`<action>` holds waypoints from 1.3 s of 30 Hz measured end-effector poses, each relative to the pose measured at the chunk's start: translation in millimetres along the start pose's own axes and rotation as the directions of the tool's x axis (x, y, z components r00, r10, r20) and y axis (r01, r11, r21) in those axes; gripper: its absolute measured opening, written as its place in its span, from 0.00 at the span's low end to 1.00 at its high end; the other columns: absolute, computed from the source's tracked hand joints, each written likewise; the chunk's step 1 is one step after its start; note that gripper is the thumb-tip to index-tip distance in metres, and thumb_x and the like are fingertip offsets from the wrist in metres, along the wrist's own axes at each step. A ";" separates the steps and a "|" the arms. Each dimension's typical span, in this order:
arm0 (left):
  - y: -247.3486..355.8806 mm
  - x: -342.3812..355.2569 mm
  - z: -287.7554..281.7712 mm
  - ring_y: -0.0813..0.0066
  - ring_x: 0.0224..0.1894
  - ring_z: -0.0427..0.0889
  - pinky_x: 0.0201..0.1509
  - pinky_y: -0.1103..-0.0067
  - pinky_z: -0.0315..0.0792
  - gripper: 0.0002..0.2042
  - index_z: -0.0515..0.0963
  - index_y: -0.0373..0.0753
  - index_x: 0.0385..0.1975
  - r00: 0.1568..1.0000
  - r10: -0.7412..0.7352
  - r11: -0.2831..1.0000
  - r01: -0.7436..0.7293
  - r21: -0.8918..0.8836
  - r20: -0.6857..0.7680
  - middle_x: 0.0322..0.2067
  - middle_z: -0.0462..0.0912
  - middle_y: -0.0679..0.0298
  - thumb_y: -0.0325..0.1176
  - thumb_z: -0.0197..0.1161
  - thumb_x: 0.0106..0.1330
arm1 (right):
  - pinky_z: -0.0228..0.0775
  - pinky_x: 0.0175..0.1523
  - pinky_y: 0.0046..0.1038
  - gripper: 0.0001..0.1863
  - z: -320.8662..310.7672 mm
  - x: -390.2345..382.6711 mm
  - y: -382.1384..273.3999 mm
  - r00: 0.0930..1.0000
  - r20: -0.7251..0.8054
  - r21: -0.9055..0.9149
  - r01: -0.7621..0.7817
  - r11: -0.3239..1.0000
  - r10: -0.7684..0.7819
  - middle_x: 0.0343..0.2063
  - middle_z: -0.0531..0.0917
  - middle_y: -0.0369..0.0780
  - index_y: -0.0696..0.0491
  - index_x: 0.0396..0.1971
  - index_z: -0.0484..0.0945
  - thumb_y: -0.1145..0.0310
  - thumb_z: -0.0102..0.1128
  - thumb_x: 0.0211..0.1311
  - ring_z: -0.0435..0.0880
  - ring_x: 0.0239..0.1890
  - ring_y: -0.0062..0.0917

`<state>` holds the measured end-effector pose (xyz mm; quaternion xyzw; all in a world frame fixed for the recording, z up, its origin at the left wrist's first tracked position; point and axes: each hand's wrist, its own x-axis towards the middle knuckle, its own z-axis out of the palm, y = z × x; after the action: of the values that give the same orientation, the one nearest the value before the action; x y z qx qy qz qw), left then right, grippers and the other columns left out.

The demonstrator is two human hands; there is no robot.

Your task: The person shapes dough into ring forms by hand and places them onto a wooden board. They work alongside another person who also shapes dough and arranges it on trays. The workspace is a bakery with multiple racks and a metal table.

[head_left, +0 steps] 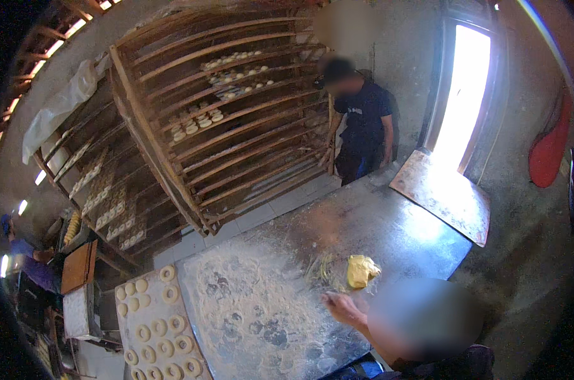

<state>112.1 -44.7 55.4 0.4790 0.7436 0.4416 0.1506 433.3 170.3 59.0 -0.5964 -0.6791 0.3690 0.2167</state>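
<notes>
The head view shows a yellow lump (362,271) on the floured table (376,221), near a co-worker's hand (343,308) whose finger state I cannot tell, the wearer's own hands being outside the frame, and small unreadable print (355,111) on a dark shirt (372,126).

Rough grey walls (410,57) close in the room, and at the right a tall, narrow opening (467,95) glares white, its light gleaming on the far end of a broad metallic-looking table (286,244). Along the wall stands a large wooden rack (158,140) with many slatted levels; a second, dimmer rack (57,178) sits to its left, beneath a translucent plastic sheet (62,114). Pale tiles (292,197) cover the floor, and bright gaps (75,28) edge the roof at upper left
</notes>
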 end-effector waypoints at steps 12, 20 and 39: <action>22.9 -18.9 0.3 0.53 0.42 0.79 0.45 0.60 0.74 0.16 0.74 0.33 0.49 0.993 0.094 0.995 -0.096 -0.026 -0.074 0.41 0.79 0.49 0.41 0.52 0.75 | 0.60 0.68 0.46 0.35 67.9 -104.7 -203.0 0.469 0.343 0.530 0.618 0.580 -0.814 0.62 0.73 0.51 0.52 0.60 0.75 0.49 0.71 0.57 0.66 0.66 0.46; 50.4 8.0 25.8 0.63 0.41 0.77 0.43 0.67 0.74 0.16 0.74 0.35 0.48 0.989 -0.115 0.824 0.149 -0.546 0.097 0.40 0.77 0.57 0.42 0.51 0.77 | 0.73 0.49 0.44 0.16 65.1 -103.9 -176.0 0.645 0.364 0.637 0.354 0.685 -0.672 0.42 0.87 0.50 0.54 0.47 0.85 0.59 0.58 0.70 0.84 0.41 0.40; 38.0 42.9 32.9 0.76 0.31 0.71 0.34 0.77 0.68 0.20 0.71 0.41 0.35 0.959 -0.284 0.678 0.212 -0.704 0.016 0.29 0.72 0.67 0.53 0.49 0.77 | 0.77 0.44 0.40 0.16 147.1 -63.7 -127.5 0.806 0.403 0.514 0.193 0.836 -0.434 0.35 0.90 0.43 0.52 0.38 0.88 0.60 0.52 0.72 0.88 0.39 0.29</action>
<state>134.1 14.2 75.7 0.2594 0.5854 0.6871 0.3432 254.8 70.8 71.9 -0.2879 -0.6991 0.6156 0.2224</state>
